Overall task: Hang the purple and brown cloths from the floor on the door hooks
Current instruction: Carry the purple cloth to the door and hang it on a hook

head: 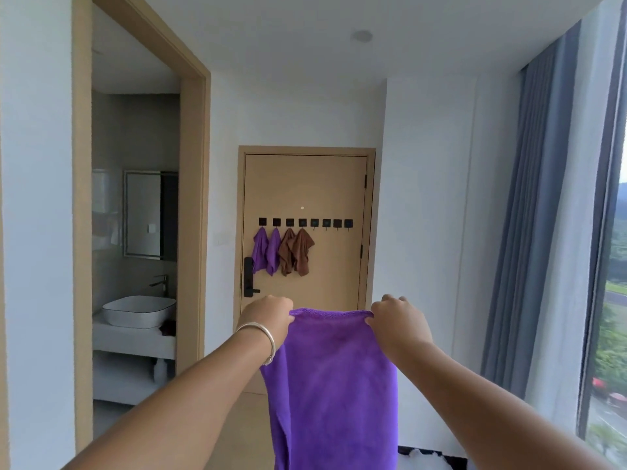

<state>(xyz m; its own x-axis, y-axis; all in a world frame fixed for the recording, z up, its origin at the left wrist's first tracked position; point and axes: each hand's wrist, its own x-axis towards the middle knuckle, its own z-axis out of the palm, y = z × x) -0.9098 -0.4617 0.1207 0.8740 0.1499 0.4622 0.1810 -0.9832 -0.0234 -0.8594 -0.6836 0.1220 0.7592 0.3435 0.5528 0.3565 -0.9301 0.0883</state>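
A soft purple microfibre cloth (330, 374) is pinched at its top corners by left hand (266, 320) and right hand (397, 322), hanging lengthwise, well short of the black square door hooks (330, 222) ahead.

Soft daylight fills the room, coming from the window (610, 300) along the right edge of the frame, where the view outside is bright and slightly washed out. The white walls look even and pale, with faint bluish cast. The bathroom (135, 232) at left is dimmer and greyer. Wide-angle distortion bends the door frame (81, 198) and curtain (529, 232) at the edges. Detail is mildly soft throughout, with no hard shadows.
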